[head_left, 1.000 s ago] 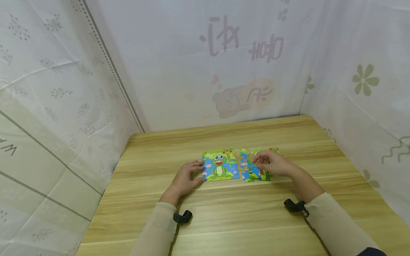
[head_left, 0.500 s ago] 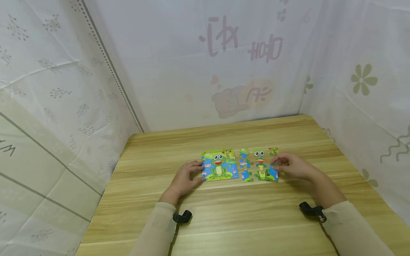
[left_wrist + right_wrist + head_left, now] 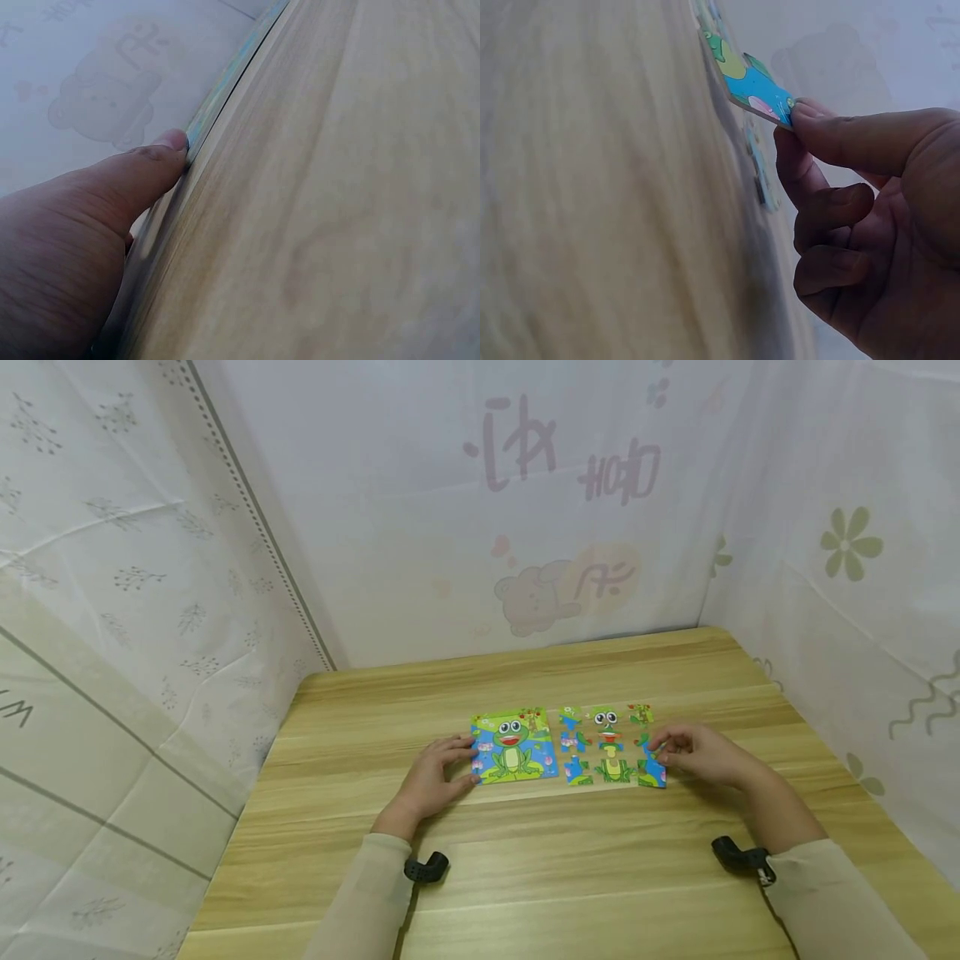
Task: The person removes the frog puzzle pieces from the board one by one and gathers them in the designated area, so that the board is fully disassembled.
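On the table lies a square frog picture board (image 3: pixel 513 752). My left hand (image 3: pixel 431 781) is at its left side, thumb by the lower corner and fingers at the edge; in the left wrist view the thumb (image 3: pixel 150 172) touches the board's edge. My right hand (image 3: pixel 708 756) pinches a jigsaw puzzle piece (image 3: pixel 754 82), blue and green with a pink flower, between thumb and forefinger. The held piece is tilted above the table at the right end of several loose puzzle pieces (image 3: pixel 609 768). These show the frog's eyes, mouth and belly, spaced apart in rows.
The wooden table (image 3: pixel 555 877) has its far edge against a printed curtain (image 3: pixel 420 527). More curtain (image 3: pixel 847 635) hangs along the right side. A black wrist camera (image 3: pixel 427 868) sits on the left sleeve, another camera (image 3: pixel 738 856) on the right.
My right hand has carried the puzzle piece from over the middle of the loose pieces to their lower right end, uncovering the frog's face pieces. My left hand has stayed at the board.
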`<control>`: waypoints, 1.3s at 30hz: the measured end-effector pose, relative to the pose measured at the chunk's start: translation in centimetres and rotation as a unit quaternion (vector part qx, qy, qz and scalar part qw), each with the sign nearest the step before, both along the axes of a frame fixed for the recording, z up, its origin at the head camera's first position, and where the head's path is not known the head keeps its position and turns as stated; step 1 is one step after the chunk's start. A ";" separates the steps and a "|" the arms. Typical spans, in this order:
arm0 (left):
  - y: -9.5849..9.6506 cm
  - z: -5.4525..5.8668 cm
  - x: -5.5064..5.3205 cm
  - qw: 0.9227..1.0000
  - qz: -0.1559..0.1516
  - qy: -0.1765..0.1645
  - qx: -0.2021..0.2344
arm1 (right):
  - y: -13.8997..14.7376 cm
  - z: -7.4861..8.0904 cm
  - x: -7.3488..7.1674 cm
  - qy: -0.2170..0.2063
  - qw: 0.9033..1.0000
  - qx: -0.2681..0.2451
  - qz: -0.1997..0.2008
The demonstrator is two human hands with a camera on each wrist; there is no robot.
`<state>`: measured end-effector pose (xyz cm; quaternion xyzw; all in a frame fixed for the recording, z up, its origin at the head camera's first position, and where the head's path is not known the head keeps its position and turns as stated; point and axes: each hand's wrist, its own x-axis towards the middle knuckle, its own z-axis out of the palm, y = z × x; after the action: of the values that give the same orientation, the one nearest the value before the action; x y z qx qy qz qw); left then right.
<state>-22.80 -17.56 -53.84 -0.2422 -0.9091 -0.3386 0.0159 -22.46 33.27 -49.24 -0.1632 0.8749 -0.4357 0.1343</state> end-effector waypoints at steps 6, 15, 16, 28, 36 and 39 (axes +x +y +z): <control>-0.1 -0.1 -0.1 1.000 -0.002 0.006 -0.002 | 0.2 -0.1 0.2 0.001 1.000 0.008 -0.002; 0.0 -0.3 -0.1 1.000 0.005 -0.002 -0.005 | 0.6 -0.5 0.2 0.019 1.000 0.019 0.008; 0.0 -0.3 -0.1 1.000 0.006 -0.002 -0.005 | 0.6 -0.5 0.2 0.018 1.000 0.018 0.008; 0.1 0.1 0.1 1.000 0.009 -0.003 -0.007 | 0.5 -0.6 0.4 0.019 0.999 0.027 -0.014; 0.1 0.0 0.1 1.000 0.008 -0.004 -0.008 | 0.8 -0.7 0.3 0.027 0.999 0.032 -0.012; 0.0 0.0 0.1 1.000 0.006 -0.004 -0.004 | 0.8 -0.7 0.2 0.031 0.999 0.034 -0.011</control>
<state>-22.74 -17.53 -53.82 -0.2353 -0.9120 -0.3357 0.0131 -22.24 34.04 -49.96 -0.1621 0.8950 -0.4015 0.1073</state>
